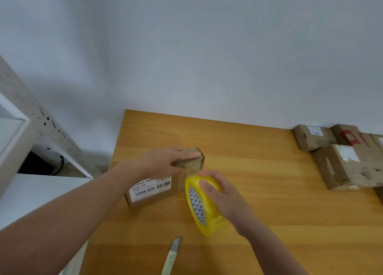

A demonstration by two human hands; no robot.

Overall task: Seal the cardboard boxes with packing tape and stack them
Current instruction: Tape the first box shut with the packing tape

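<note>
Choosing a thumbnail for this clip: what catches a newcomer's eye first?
The yellow tape roll, gripped in the right hand at mid-table, with a strip stretched to the small cardboard box that the left hand presses down. Next, the cluster of brown boxes at the far right of the wooden table, and a utility knife at the near edge.

even soft daylight, faint shadows; slight overall blur, wide-angle bending at edges.

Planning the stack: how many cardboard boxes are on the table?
4. A barcode box under the left hand; three at far right: a white-labelled box at the back, a red-printed box beside it, a larger box in front. More may be cut off there.
</note>
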